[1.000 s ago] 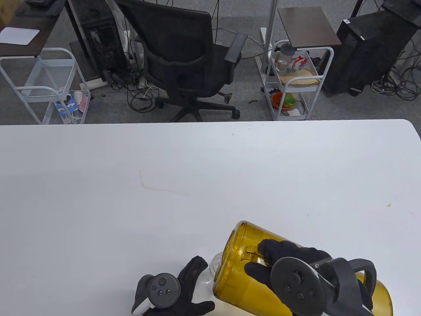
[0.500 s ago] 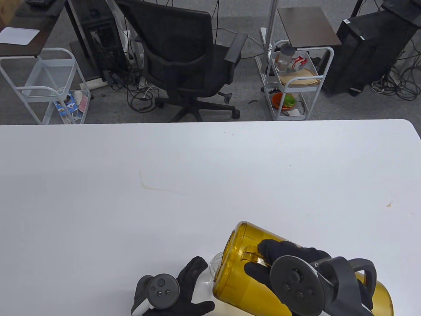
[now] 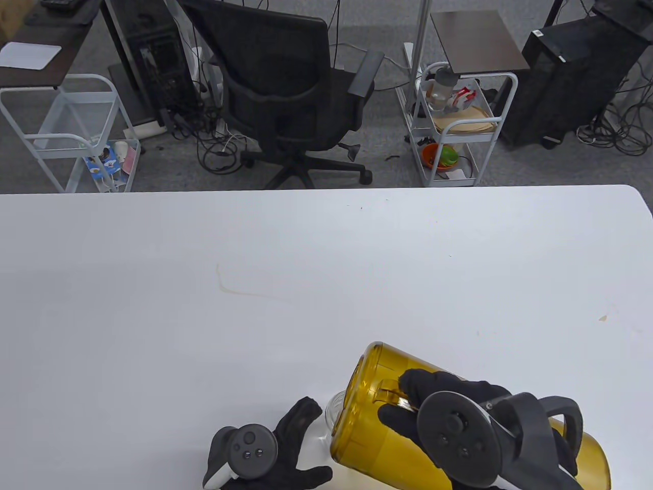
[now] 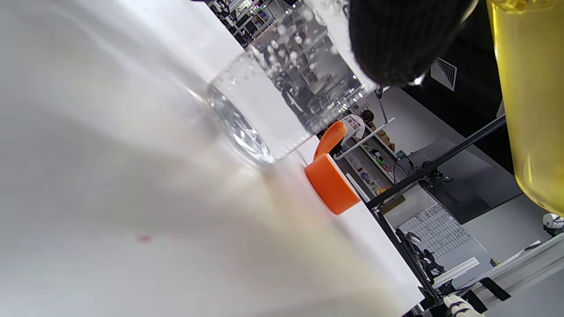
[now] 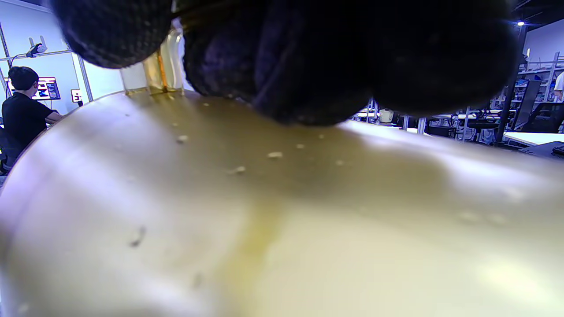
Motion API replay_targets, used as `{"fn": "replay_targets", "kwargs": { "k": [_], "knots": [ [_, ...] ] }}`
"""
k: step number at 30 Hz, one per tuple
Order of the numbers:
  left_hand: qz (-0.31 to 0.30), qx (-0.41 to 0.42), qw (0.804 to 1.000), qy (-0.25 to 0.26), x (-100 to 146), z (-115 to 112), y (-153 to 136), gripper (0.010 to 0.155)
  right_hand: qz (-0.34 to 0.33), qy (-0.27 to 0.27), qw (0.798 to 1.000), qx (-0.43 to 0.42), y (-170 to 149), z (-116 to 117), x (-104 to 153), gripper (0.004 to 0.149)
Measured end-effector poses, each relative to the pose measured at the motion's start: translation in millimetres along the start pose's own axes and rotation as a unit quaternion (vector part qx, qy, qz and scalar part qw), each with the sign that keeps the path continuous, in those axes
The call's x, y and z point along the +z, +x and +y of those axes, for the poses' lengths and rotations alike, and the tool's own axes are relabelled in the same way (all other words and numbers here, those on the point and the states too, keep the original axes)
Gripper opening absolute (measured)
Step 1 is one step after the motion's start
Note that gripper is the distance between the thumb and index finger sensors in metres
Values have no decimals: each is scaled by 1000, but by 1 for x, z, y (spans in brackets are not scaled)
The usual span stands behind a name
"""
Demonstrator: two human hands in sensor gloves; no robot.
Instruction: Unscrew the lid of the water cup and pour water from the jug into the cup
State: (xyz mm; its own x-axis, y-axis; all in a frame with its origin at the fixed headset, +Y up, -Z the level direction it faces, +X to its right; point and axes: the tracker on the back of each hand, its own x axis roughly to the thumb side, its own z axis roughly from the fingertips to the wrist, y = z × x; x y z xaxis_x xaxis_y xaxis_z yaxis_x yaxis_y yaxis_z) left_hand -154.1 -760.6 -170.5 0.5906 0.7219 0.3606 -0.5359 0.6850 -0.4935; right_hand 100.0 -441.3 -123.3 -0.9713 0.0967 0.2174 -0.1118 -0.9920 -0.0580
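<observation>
**Table view: jug held tipped over the cup, almost nothing shifts**

Over the last second the right hand [image 3: 433,403] rolls only slightly; the amber jug [image 3: 367,408] keeps its steep tilt, mouth over the clear cup [image 3: 334,406]. I judge the pour is under way, though no stream shows. Its fingers curl round the jug's handle. The left hand [image 3: 285,449] steadies the cup, one fingertip [image 4: 396,39] on its wall; how far it closes I cannot tell. The orange lid [image 4: 331,182] lies off, just beside the cup on the table [image 3: 326,265].

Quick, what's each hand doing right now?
Left hand: steadies the clear cup, fingers around it.
Right hand: grips the tilted yellow jug by its handle.
</observation>
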Motion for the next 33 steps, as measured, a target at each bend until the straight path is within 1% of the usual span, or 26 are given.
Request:
{"fn": "replay_targets", "kwargs": {
  "k": [33],
  "knots": [
    [2, 0, 1000, 0, 0, -1, 0, 105, -3, 5, 1000, 24, 12, -3, -1, 54]
  ]
}}
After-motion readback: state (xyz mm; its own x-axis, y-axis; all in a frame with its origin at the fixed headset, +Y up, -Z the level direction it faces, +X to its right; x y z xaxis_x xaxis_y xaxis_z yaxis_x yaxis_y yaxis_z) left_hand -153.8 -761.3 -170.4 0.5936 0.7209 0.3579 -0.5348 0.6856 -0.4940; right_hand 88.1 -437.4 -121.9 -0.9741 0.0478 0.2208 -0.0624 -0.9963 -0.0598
